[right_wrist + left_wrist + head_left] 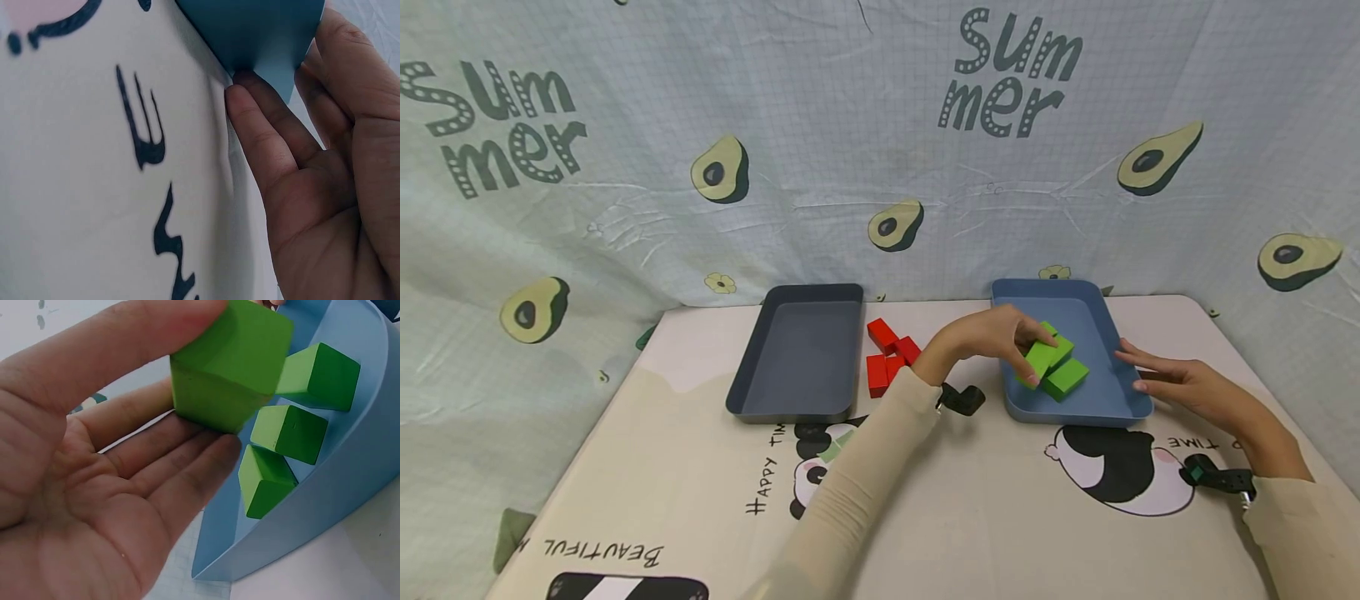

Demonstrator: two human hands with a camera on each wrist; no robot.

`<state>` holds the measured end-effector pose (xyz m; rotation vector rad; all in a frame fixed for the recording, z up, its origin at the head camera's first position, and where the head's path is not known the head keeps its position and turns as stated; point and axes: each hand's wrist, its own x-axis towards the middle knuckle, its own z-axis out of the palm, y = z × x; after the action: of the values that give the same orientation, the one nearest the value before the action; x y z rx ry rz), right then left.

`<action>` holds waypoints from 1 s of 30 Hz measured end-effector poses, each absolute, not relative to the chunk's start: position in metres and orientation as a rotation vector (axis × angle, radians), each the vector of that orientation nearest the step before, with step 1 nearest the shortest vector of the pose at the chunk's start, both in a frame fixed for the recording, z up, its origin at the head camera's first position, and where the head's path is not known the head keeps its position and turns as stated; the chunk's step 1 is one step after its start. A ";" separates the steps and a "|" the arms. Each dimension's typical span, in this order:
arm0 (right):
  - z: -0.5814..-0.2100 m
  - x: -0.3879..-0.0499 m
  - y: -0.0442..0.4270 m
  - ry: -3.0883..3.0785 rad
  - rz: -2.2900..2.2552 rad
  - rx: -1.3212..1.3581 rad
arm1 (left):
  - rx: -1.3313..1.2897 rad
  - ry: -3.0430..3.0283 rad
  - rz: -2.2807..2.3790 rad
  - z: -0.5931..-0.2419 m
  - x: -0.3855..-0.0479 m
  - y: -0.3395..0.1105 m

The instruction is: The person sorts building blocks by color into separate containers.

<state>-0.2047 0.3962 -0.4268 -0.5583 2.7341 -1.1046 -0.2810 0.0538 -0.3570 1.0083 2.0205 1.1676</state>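
My left hand (996, 332) is over the left part of the blue tray (1105, 406). It pinches a green block (234, 353) between thumb and fingers. In the left wrist view that block appears clear of the other green blocks (290, 432), which lie in the tray close together. At the tray's right side is my right hand (1195, 390), its fingers fairly straight and touching the outer wall (262, 31). No block is in that hand.
Left of the blue tray, several red blocks (877, 377) lie on the table, partly behind my left arm. Beyond them stands a dark grey tray (801, 358) with nothing in it. A printed cloth (820, 108) hangs behind the table.
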 end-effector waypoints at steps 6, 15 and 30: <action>-0.428 -0.206 0.399 2.733 -1.115 -0.555 | 0.979 2.014 1.128 -0.359 -0.283 0.055; -0.428 -0.208 0.401 2.732 -1.110 -0.561 | 0.882 1.989 1.117 -0.362 -0.285 0.061; -0.426 -0.209 0.401 2.712 -1.111 -0.539 | 0.939 1.875 0.987 -0.362 -0.304 0.070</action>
<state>-0.2088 0.4010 -0.4262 -0.5390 2.7121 -1.1107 -0.3044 0.0697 -0.3618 0.9393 1.8752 0.9872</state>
